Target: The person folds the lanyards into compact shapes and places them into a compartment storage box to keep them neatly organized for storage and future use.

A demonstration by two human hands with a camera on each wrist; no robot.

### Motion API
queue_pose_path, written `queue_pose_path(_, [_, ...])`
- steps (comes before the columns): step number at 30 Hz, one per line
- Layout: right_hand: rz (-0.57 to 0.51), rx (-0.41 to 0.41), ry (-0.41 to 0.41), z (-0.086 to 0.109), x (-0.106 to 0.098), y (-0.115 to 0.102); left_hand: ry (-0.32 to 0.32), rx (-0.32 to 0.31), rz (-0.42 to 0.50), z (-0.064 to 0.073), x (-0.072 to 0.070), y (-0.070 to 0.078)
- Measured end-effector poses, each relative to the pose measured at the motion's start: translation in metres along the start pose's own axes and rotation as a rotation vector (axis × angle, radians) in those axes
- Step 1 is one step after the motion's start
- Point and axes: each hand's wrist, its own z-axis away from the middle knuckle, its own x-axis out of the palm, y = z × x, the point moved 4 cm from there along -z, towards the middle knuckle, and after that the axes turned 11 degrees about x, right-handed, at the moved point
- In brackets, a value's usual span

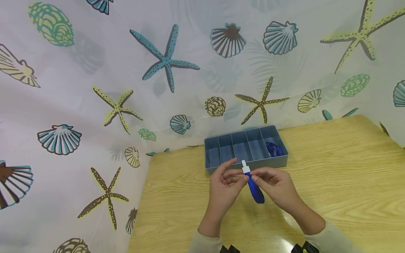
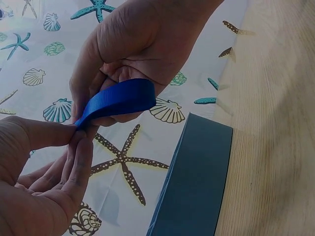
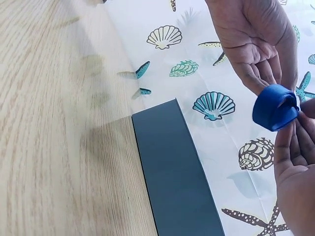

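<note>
A blue ribbon strap (image 1: pixel 255 189), folded into a loop with a white plastic end piece (image 1: pixel 246 167), is held up in front of the tray. My left hand (image 1: pixel 225 184) pinches it just below the white piece between thumb and fingers, its index finger raised. From the other side my right hand (image 1: pixel 280 186) pinches the same spot with thumb and index finger. The loop hangs down toward me between both hands. Both wrist views show the ribbed blue loop (image 2: pixel 123 98) rounded and standing out from the fingertips; fingers hide the white piece there.
Behind the hands a grey-blue tray (image 1: pixel 246 164) with several compartments stands on the wooden table (image 1: pixel 332 175). More blue ribbon (image 1: pixel 274 149) lies in its rightmost compartment. A white cloth (image 1: pixel 190 105) printed with shells and starfish hangs behind and to the left.
</note>
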Motion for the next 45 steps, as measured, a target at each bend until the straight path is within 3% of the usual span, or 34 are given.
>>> queue_pose_path(11, [0.074, -0.047, 0.018, 0.000, 0.003, -0.001, -0.018, -0.006, -0.013, -0.001, 0.000, 0.000])
queue_pose_path(27, [0.158, 0.005, 0.000, 0.001, 0.009, 0.004, 0.085, -0.021, -0.006, -0.004, 0.003, -0.003])
queue_pose_path(32, [0.204, 0.001, -0.064, 0.004, 0.011, 0.008, 0.092, -0.027, 0.030, -0.005, 0.001, -0.005])
queue_pose_path(38, [0.195, -0.075, -0.182, 0.009, 0.010, 0.009, 0.094, -0.032, 0.053, -0.005, 0.000, -0.008])
queue_pose_path(45, [0.160, -0.123, -0.192, 0.013, 0.007, 0.005, 0.101, -0.036, 0.074, -0.006, -0.001, -0.009])
